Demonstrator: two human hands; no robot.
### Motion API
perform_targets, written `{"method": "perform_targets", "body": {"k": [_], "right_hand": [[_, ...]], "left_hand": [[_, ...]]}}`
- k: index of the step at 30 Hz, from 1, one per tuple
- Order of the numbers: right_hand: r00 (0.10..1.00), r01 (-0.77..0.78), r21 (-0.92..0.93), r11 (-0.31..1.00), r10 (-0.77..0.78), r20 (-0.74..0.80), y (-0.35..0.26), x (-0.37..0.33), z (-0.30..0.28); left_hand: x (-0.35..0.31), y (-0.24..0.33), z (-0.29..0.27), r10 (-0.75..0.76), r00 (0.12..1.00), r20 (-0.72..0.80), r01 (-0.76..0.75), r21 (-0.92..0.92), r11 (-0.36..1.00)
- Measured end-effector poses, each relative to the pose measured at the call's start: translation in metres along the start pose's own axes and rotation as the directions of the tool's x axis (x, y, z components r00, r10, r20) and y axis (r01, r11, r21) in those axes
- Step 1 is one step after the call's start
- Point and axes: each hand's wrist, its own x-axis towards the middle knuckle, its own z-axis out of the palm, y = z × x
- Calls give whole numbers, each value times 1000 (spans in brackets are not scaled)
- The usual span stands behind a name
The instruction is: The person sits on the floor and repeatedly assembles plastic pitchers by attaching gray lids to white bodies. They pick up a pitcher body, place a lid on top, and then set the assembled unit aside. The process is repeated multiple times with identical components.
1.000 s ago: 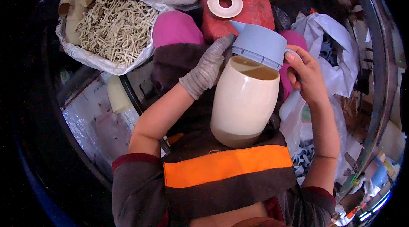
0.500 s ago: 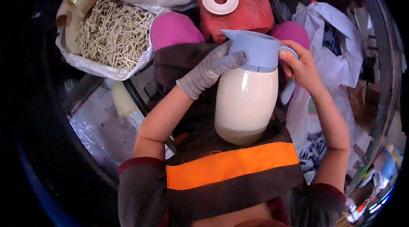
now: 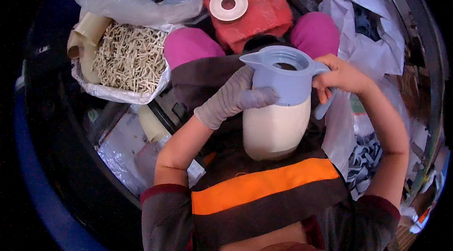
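Note:
A vacuum jug (image 3: pixel 276 128) with a cream body and a blue-grey collar stands tilted in my lap, its open mouth showing. The collar's spout points left. My left hand (image 3: pixel 238 95), in a grey glove, grips the left side of the collar, thumb across its front. My bare right hand (image 3: pixel 339 75) is closed around the blue-grey handle at the right; the handle's lower end (image 3: pixel 324 107) hangs below the fingers, apart from the body. The fingers hide the rest of the handle.
A cream ring-shaped disc (image 3: pixel 240 11) lies on a red wrapped block (image 3: pixel 269 6) between my knees. Left is a white sack (image 3: pixel 106 91) of small cream pegs. Blue-grey parts fill a plastic bag (image 3: pixel 127 8) at the far left and another (image 3: pixel 342 133) at right.
The jug has tipped toward me, so its mouth now shows from above. Both hands have stayed on it, moving slightly nearer and to the right. The whole view has shifted somewhat.

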Motion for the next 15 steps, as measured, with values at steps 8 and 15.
{"method": "perform_targets", "body": {"k": [8, 15], "right_hand": [[988, 38, 198, 980, -67, 141, -12, -29, 10], [992, 11, 159, 987, -31, 124, -23, -43, 19]], "left_hand": [[-17, 14, 10, 34, 996, 79, -58, 332, 942], [-27, 16, 13, 69, 990, 119, -113, 422, 900]]}}
